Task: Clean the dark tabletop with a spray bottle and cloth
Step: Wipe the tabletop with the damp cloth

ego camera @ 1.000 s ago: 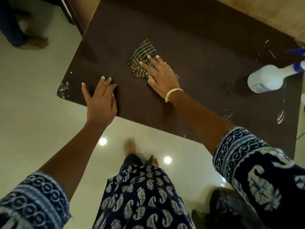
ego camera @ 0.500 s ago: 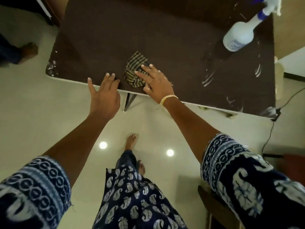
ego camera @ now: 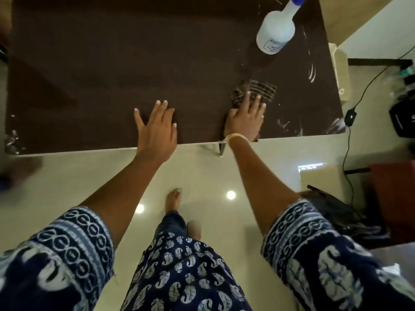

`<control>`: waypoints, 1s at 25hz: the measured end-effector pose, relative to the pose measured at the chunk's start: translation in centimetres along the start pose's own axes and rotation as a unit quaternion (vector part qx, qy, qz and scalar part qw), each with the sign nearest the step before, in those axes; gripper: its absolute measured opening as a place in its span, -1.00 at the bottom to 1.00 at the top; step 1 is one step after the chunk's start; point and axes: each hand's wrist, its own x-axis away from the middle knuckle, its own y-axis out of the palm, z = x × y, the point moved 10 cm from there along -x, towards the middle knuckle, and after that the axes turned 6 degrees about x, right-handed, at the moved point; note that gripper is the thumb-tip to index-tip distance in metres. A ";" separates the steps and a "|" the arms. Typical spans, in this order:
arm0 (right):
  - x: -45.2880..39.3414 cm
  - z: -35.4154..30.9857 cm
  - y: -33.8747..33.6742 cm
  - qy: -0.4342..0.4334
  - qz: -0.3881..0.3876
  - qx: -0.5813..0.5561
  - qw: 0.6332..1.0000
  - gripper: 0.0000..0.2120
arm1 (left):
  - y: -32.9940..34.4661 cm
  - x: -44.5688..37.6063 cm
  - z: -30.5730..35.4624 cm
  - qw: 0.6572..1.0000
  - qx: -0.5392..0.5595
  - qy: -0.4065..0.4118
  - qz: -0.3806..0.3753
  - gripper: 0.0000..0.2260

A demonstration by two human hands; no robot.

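Dark brown wood-grain rectangular tabletop (ego camera: 89,63): fills the upper view, its near edge pale; whitish smears at the near-left corner, about 9 o'clock from the hands. Left hand (ego camera: 156,127): laid flat on the near edge at roughly 6 o'clock of the table, fingers straight and a little spread, holding nothing, seemingly a brace for the body. Right hand (ego camera: 246,117): just to the 3 o'clock side of the left, palm down, straight fingers pressing on the cloth, none curled round it; a pale yellow bangle (ego camera: 235,136) at the wrist. Striped dark-and-tan crumpled cloth (ego camera: 260,89): on the tabletop under and beyond the right fingertips, blurred, so its folds are hard to read. White plastic spray bottle with a blue collar (ego camera: 276,30): on the table at 1 o'clock from the cloth, well apart, its head cut off by the frame. White streaks (ego camera: 312,72): at 3 o'clock and 5 o'clock of the cloth, towards the right edge. Judgement: wiping is under way; done well, the palm would bear evenly, strokes would overlap, and the cloth would be carried out over those right-hand streaks and later the left corner, steering short of the bottle.
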 end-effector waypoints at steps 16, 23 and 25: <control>-8.8 11.1 -2.9 0.181 0.023 -0.016 0.983 -0.43 | 0.4 -10.2 1.4 0.998 0.012 0.059 -0.029 -0.58; -7.0 -11.7 0.6 -0.114 -0.018 0.042 0.992 -0.38 | 0.4 -11.5 0.9 0.998 0.006 0.057 -0.012 -0.59; -5.1 -17.5 1.6 -0.300 -0.043 0.069 0.950 -0.39 | 0.3 -11.3 1.0 0.998 -0.001 0.060 -0.003 -0.59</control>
